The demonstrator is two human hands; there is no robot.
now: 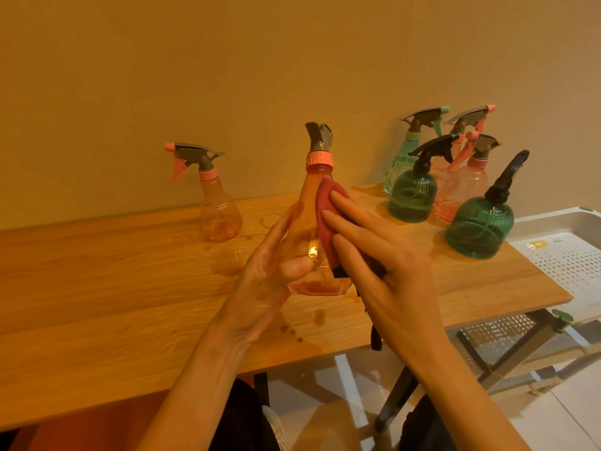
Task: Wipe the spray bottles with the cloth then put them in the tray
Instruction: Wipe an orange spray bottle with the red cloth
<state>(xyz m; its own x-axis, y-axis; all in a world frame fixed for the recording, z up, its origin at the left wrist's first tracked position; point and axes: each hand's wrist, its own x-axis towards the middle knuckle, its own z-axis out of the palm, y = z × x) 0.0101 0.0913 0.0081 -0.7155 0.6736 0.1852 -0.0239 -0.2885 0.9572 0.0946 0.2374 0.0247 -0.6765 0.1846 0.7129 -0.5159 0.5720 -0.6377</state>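
— Both hands are up front, over the counter (97,288). What's the left hand (260,281) doing?

— Curled round the base of an orange bottle (312,222), thumb across the front — held upright, clear of the wood.

— And the right hand (380,255)?

— Fingers straight, pressing a red cloth (328,219) flat against the bottle's side.

— Other bottles?

— One orange bottle (218,209) stands alone to the left. Five more cluster at the back right: two dark green (413,200), one pale green (403,154), two pinkish (468,187).

— The tray (566,255)?

— White, perforated, just beyond the counter's right end. Droplets (292,330) spot the wood below the held bottle.
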